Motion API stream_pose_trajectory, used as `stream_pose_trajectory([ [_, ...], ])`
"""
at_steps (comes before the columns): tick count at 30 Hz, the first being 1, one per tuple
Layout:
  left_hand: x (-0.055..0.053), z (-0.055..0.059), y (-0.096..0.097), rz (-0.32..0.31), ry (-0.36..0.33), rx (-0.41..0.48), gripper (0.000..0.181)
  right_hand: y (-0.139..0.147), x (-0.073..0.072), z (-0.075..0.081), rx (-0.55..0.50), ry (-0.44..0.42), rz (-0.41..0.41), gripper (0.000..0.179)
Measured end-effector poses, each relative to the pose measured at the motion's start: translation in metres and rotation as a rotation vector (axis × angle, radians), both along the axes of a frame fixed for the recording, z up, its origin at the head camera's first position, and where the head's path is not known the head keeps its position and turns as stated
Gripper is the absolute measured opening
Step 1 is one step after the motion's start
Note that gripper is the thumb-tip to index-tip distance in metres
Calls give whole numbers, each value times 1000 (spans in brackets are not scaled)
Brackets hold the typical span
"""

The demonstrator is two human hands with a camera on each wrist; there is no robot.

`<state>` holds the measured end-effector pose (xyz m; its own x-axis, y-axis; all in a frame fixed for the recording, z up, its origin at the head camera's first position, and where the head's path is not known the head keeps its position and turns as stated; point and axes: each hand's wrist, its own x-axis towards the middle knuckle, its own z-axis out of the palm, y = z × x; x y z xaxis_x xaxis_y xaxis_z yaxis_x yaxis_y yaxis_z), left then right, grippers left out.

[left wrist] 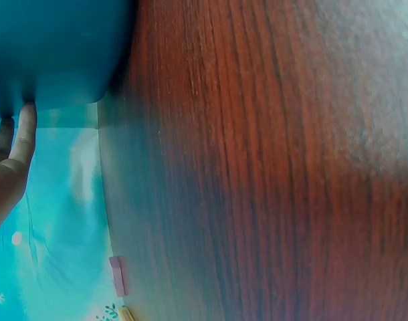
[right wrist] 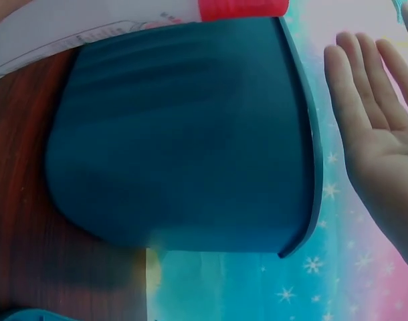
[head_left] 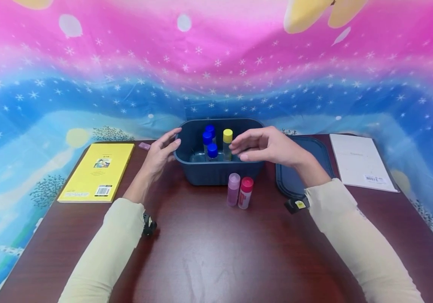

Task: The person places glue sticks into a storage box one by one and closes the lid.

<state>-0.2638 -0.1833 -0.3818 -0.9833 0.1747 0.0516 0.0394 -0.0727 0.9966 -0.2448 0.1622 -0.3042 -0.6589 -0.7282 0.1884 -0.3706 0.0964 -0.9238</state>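
A dark blue-grey plastic box [head_left: 218, 173] stands at the back middle of the table. Inside it are upright clear tubes with blue caps [head_left: 212, 150] and one tube with a yellow cap [head_left: 227, 145]. The fingertips of my left hand [head_left: 158, 153] touch the box's left wall, fingers extended. My right hand [head_left: 271, 145] hovers over the box's right end beside the yellow-capped tube; its fingers are fairly straight and hold nothing in the right wrist view. In front of the box stand a pinkish-purple tube [head_left: 233, 190] and a white tube with a red cap [head_left: 245, 193].
To the box's right lies a dark lid [head_left: 304, 164], partly under my right arm. A white book [head_left: 362, 162] is farther right, a yellow book [head_left: 96, 172] at left. Near the yellow book is a small pink piece [head_left: 144, 146]. Patterned cloth hangs behind the table.
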Motion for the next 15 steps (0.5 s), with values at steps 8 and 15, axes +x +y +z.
stream_pose_trajectory([
  [8, 0, 0, 0, 1, -10, -1, 55, 11, 8, -11, -1, -61, 58, 44],
  [15, 0, -1, -1, 1, -11, 6, 55, 19, 13, -15, 34, -67, 104, 44],
])
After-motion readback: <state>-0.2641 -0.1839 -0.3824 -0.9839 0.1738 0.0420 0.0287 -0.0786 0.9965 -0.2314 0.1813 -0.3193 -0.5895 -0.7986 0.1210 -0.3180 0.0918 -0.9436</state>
